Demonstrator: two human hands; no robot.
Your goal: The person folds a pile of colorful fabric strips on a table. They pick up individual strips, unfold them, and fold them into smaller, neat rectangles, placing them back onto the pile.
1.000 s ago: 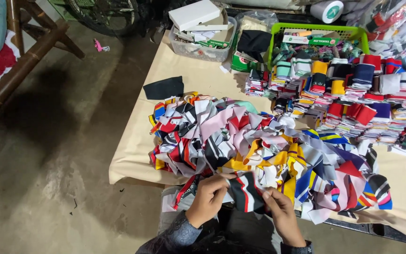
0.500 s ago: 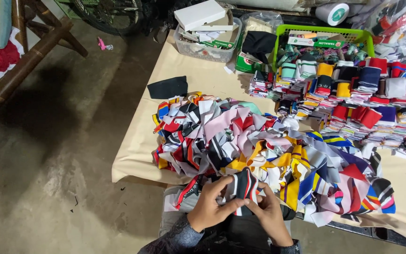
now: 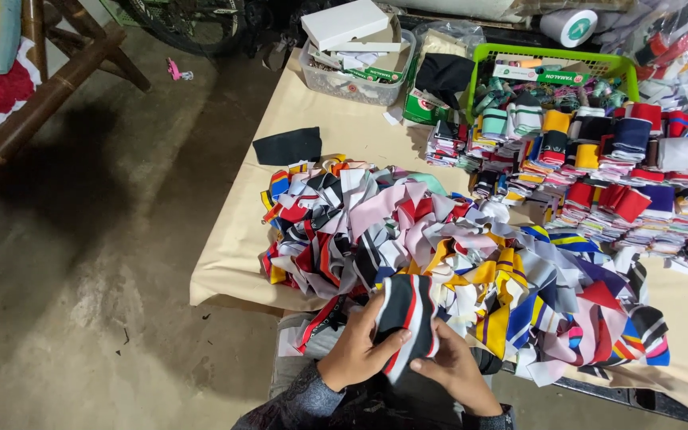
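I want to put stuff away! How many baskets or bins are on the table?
2: a clear plastic bin holding white boxes at the table's far left edge, and a green plastic basket right of it, behind the folded stacks. Clutter may hide more.

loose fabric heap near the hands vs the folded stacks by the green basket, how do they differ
The loose fabric heap is a tangled jumble of unfolded striped strips; the folded stacks sit in neat rows. The heap lies by the left hand and right hand, which hold one black, white and red strip; the stacks lie farther off by the green basket. Both are many-coloured and on the tan table.
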